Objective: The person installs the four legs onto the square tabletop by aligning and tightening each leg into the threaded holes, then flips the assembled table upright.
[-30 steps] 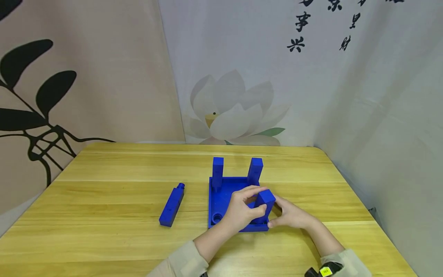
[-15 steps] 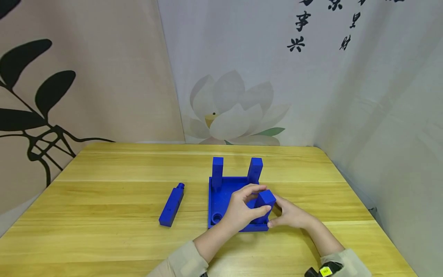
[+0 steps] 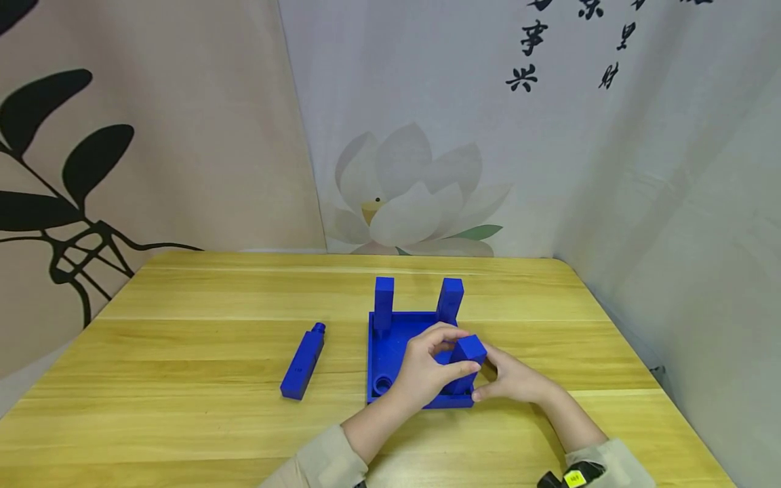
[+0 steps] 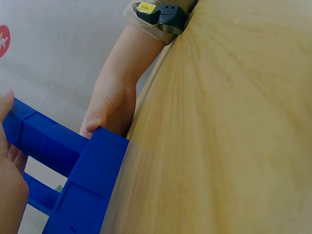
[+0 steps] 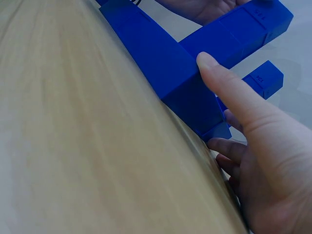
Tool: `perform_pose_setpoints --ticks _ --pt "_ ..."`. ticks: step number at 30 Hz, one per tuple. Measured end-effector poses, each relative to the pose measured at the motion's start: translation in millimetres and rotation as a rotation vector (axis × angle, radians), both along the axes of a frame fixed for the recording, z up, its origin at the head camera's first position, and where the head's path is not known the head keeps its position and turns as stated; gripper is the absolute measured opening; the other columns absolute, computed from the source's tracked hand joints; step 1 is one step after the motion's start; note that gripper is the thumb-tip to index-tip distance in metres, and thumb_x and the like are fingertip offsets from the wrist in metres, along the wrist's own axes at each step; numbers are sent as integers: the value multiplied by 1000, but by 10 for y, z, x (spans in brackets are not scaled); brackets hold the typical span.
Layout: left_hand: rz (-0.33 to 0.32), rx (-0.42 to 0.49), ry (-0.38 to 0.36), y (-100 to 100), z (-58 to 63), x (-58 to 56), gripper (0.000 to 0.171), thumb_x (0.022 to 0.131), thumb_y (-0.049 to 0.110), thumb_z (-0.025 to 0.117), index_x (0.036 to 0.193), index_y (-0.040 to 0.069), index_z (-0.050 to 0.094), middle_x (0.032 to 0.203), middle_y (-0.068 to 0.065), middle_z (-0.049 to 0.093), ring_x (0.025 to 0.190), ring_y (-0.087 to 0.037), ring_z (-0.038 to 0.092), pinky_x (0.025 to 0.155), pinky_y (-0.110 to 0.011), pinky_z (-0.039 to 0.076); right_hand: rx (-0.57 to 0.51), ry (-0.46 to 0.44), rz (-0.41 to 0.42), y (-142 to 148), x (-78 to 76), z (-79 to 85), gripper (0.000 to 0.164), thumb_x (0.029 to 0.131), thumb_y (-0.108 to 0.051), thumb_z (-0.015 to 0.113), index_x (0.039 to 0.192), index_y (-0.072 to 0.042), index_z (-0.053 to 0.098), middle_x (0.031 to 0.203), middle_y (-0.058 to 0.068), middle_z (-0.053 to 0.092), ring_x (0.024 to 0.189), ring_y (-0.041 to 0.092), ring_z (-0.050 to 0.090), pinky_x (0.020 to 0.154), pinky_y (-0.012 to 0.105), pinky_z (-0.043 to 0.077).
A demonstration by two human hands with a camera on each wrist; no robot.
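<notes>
A blue square tray-like base [image 3: 421, 401] with raised edges lies on the table. My left hand [image 3: 427, 369] grips a square blue leg [image 3: 468, 349] that stands at its front right corner, thumb on the near face and fingers behind. At that same corner my right hand [image 3: 515, 379] holds the base, its thumb [image 5: 229, 83] on the edge and the other fingers along the side. Two more legs, a left one [image 3: 384, 301] and a right one [image 3: 450, 301], stand upright at the back corners. A round socket [image 3: 382, 385] shows at the front left corner.
A loose blue leg [image 3: 303, 362] with a threaded-looking round end lies on the wooden table [image 3: 183, 379] left of the base. Behind the table hangs a printed cloth [image 3: 427, 102], and another pale cloth [image 3: 683, 203] borders its right side.
My left thumb has slid slightly to the right across the leg's near face, and the leg's top looks turned a little. The right hand and the base have stayed put.
</notes>
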State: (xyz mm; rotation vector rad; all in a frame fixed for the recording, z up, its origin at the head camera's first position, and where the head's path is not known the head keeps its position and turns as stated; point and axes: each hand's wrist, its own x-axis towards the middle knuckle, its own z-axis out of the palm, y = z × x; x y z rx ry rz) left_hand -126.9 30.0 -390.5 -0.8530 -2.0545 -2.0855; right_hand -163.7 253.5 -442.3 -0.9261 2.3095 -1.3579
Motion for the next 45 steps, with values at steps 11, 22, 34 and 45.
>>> perform_pose_setpoints --ticks 11,22,34,45 --pt "-57 15 62 9 -108 -60 33 85 4 72 118 1 65 107 -4 62 100 -15 60 91 -32 49 13 -5 -25 6 -1 -10 85 78 -17 80 148 -17 33 148 7 37 137 32 26 108 61 11" --pt "-66 -54 125 10 -91 -42 34 92 1 63 125 -3 58 110 -11 60 102 -18 60 93 -31 48 -4 -24 -37 -3 -3 -13 87 76 -18 82 148 -12 32 148 10 36 137 33 24 108 58 11" --pt "-71 -34 109 7 -8 15 42 86 4 71 126 0 56 115 -11 58 102 -16 58 93 -33 47 -56 -76 41 3 -2 -8 82 83 -9 76 149 -15 28 150 10 32 137 33 26 109 41 24" --pt "80 -44 95 38 70 74 48 74 6 83 117 4 63 106 -5 60 95 -16 54 85 -45 49 -80 -87 66 10 -11 -22 81 84 -7 74 149 -19 29 150 7 34 136 25 31 106 24 29"
